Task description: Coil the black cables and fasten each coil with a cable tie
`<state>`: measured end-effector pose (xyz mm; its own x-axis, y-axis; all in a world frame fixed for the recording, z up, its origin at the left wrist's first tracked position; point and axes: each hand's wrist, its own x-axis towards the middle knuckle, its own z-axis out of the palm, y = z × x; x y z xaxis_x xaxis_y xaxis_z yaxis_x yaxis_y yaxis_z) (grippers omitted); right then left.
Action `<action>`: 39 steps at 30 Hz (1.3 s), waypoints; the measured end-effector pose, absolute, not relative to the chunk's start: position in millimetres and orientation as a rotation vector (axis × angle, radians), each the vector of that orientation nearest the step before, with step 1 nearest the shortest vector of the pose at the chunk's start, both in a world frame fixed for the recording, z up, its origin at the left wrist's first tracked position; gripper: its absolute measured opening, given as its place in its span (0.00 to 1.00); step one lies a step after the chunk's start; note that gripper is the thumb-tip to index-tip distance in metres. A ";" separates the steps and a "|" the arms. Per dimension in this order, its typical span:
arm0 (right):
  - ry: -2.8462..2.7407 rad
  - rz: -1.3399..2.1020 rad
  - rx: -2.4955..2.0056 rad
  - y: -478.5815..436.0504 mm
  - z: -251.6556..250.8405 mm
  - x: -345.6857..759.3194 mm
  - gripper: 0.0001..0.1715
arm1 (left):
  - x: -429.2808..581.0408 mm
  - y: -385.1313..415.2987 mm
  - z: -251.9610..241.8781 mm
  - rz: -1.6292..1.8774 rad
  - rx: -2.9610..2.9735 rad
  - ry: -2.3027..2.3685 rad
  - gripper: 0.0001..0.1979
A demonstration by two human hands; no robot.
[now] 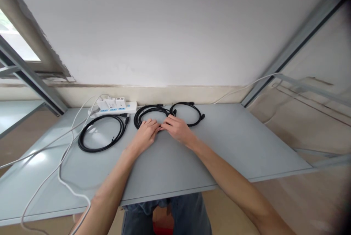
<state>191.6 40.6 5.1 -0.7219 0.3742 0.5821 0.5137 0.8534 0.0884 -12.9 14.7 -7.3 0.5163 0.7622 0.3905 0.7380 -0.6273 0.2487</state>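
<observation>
Near the middle of the grey shelf [175,169], a coiled black cable [137,113] lies partly behind my hands. My left hand [148,131] is closed at the coil's front edge, its fingers bent together. My right hand [177,128] is closed too, its fingertips meeting those of the left. Both hands touch the coil's near side, and the part between the fingers is hidden. Another black cable coil [197,109] lies just behind and right of my right hand. A third coil [82,141] rests on the left, with its plug ends at the upper right.
A white power strip [132,108] with several white chargers [120,102] stands against the wall at the back left. Loose white cords [60,161] run over the shelf's left side and front edge. Metal posts [290,48] rise at both ends.
</observation>
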 end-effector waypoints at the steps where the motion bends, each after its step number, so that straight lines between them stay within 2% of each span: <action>1: -2.464 -0.352 -0.649 40.7 5.1 191.6 0.21 | -12.9 14.6 -6.8 0.730 2.696 1.339 0.18; 11: -2.364 -0.493 -0.891 33.2 3.5 182.6 0.22 | -17.4 16.3 -3.8 0.814 2.607 1.269 0.18; 18: -2.449 -0.601 -1.009 21.5 14.9 179.2 0.13 | -17.8 17.1 -9.1 0.749 2.592 1.417 0.14; 28: -2.654 -0.429 -1.261 2.1 28.8 173.8 0.12 | -12.9 14.7 -5.9 0.635 2.662 1.424 0.15; 31: -2.595 -0.291 -1.323 3.0 28.0 173.9 0.12 | -12.9 15.8 -8.4 0.629 2.673 1.432 0.14; 34: -2.441 0.002 -1.343 9.4 21.7 175.8 0.18 | -13.0 16.1 -9.5 0.623 2.682 1.443 0.14; 39: -1.927 0.935 -1.148 20.2 7.1 174.9 0.22 | -15.6 15.2 -7.0 0.621 2.694 1.436 0.11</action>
<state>174.9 20.2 7.1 -0.3649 0.9096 0.1984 0.4069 0.3475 -0.8448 -15.6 15.2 -7.0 0.4954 0.8025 0.3326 0.7920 -0.5745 0.2067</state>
